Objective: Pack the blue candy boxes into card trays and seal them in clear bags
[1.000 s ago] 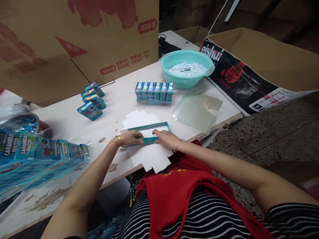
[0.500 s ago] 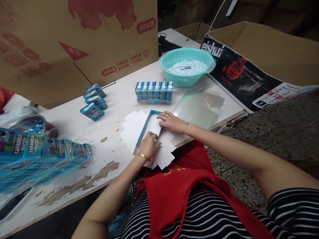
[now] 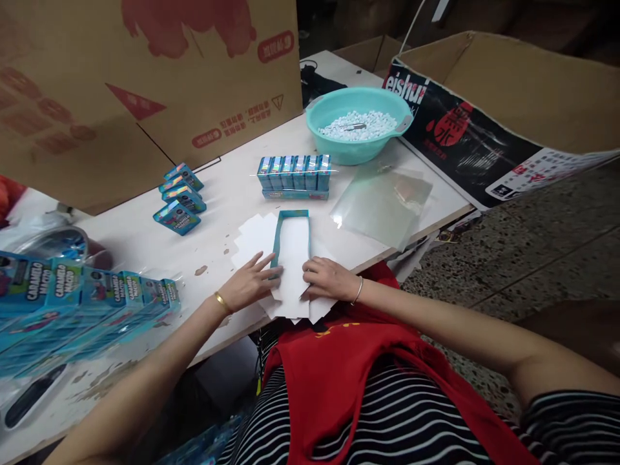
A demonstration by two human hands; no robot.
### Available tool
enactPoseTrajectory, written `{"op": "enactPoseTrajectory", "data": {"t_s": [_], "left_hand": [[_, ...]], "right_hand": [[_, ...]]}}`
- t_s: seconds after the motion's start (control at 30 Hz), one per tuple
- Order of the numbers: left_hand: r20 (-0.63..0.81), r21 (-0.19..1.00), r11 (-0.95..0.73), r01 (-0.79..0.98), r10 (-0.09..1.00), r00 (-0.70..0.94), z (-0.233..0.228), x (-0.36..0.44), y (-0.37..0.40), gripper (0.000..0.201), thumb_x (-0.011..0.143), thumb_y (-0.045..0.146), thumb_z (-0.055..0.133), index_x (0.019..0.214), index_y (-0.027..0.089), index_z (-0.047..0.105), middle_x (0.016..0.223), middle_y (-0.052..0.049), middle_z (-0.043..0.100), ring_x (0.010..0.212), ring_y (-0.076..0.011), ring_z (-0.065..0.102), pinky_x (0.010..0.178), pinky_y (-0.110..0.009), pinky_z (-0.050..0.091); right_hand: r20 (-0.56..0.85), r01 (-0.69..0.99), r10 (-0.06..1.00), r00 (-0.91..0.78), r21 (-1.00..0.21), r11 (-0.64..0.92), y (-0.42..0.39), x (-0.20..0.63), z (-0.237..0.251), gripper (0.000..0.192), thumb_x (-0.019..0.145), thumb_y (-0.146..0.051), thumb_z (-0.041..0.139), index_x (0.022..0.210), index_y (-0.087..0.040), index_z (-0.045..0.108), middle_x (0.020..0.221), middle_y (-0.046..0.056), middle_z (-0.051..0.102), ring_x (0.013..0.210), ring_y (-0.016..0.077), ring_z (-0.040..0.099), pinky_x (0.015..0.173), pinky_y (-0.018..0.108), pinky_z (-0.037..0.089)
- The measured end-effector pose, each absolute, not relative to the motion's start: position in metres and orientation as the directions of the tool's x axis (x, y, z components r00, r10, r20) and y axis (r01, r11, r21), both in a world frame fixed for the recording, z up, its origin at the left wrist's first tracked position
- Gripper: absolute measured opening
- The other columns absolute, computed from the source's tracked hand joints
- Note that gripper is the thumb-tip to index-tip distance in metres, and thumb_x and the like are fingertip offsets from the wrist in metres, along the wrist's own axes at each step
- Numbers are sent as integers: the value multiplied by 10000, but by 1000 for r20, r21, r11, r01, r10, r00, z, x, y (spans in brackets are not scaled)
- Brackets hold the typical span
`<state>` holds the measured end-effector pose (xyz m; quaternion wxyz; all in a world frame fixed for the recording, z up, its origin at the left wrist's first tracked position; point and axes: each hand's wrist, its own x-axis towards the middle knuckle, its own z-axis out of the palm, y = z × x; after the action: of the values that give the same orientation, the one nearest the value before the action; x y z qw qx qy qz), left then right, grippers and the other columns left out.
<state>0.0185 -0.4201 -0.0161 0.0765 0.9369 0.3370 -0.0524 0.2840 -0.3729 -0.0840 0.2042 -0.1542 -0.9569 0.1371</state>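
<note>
A shallow cardboard tray [image 3: 294,242], white inside with blue walls, lies with its long side pointing away from me. Its far end and long sides stand up, while the near end lies flat with flaps out. Beneath it, white notched card blanks [image 3: 254,234] fan out. At the left wall, my left hand [image 3: 248,282] has its fingers spread, their tips touching the tray. My right hand [image 3: 332,279] has bent fingers gripping the right wall near the close end; the thumb is partly hidden.
Blue candy boxes [image 3: 295,174] stand in a wrapped row beyond the tray, and several loose ones [image 3: 178,217] sit left. Clear film sheets [image 3: 382,203] lie right, below a turquoise basin [image 3: 334,152] of white pieces. Wrapped packs [image 3: 97,290] fill the left; large cartons [image 3: 208,84] stand behind.
The tray has turned from slanting to nearly straight away from me. My left hand has moved left off its inside to the left wall; my right hand has come nearer along the right wall.
</note>
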Motion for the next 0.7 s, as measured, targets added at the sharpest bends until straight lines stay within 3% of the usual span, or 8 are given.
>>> {"op": "enactPoseTrajectory", "data": {"t_s": [0.13, 0.23, 0.33, 0.4, 0.5, 0.57, 0.7], "left_hand": [[39, 164, -667, 727, 740, 671, -22, 53, -425, 226, 932, 259, 450, 904, 199, 666, 980, -37, 676, 1354, -283, 308, 1115, -538, 255], [111, 191, -584, 789, 812, 573, -19, 80, -427, 264, 931, 261, 438, 766, 180, 626, 762, -40, 641, 1215, -267, 473, 1134, -570, 147], [75, 299, -535, 790, 839, 539, -18, 97, -433, 261, 936, 264, 422, 767, 172, 597, 821, -47, 622, 1094, -224, 534, 1142, -564, 74], [34, 398, -484, 780, 857, 514, -19, 103, -438, 261, 943, 280, 417, 789, 169, 595, 897, -49, 619, 1015, -192, 548, 1141, -537, 98], [52, 516, -403, 756, 895, 442, -22, 108, -444, 253, 957, 305, 404, 870, 185, 609, 982, -38, 621, 1014, -173, 537, 1139, -520, 68], [75, 557, -365, 746, 916, 393, -25, 110, -446, 243, 963, 309, 396, 939, 207, 615, 1030, -37, 619, 1114, -193, 502, 1125, -556, 15], [57, 584, -333, 741, 927, 371, -37, 112, -448, 219, 950, 323, 430, 917, 189, 601, 1119, -77, 600, 1189, -234, 468, 1091, -605, 133]], "right_hand": [[408, 207, 423, -809, -476, 855, -363, 295, -81, 290, 947, -379, 437, 920, -117, 559, 914, 100, 567, 845, 187, 461, 773, 304, 412], [420, 219, 423, -803, -452, 865, -363, 300, -81, 256, 966, -301, 395, 959, -126, 581, 841, 83, 581, 802, 184, 461, 734, 298, 427], [459, 196, 363, -811, -371, 908, -366, 309, -80, 266, 970, -230, 362, 934, -138, 608, 872, 91, 609, 806, 178, 485, 740, 299, 451], [511, 127, 289, -809, -329, 936, -369, 320, -79, 274, 953, -294, 425, 1053, -106, 595, 1042, 142, 609, 923, 202, 516, 819, 339, 472], [509, 39, 194, -839, -299, 954, -372, 337, -79, 658, 885, -519, 495, 1293, -5, 444, 1301, 254, 463, 1177, 294, 448, 964, 444, 434], [473, 21, 165, -865, -295, 955, -373, 344, -83, 787, 889, -573, 439, 1377, 34, 326, 1362, 286, 385, 1268, 323, 372, 1006, 478, 403], [497, 18, 191, -847, -332, 943, -373, 345, -92, 619, 957, -454, 339, 1373, 5, 353, 1337, 264, 420, 1244, 297, 398, 980, 476, 423]]}}
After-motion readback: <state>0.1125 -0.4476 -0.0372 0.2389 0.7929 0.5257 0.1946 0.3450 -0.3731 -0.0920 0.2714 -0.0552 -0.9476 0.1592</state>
